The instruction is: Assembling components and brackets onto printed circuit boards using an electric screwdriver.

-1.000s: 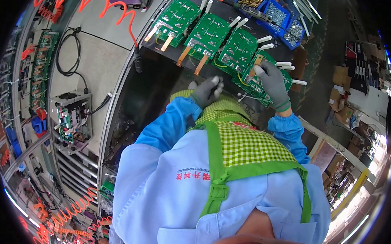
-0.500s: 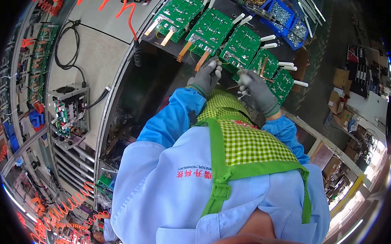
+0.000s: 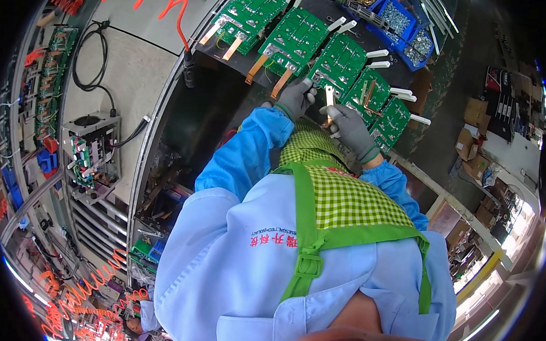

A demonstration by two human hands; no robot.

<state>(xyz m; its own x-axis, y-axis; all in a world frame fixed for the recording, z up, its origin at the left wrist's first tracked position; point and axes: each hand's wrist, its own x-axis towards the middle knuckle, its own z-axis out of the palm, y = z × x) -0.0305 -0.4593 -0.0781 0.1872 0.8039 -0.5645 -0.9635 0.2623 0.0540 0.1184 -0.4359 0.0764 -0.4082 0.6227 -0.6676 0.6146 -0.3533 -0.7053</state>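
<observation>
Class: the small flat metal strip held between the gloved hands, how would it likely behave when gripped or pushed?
The metal strip looks thin and flat, so probably stiff, light and unlikely to roll. Its narrow, smooth face may slip; the right hand pinches it with gloved fingers, left hand beside it.

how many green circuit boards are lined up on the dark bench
5 green boards in a diagonal row: first, second, third by the left hand, fourth, fifth by the right hand. More may be hidden.

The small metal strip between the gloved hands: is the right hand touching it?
Touching. The head view shows the right hand in its grey glove pinching the lower end of the small metal strip, with no gap; the left hand sits just beside it.
</observation>
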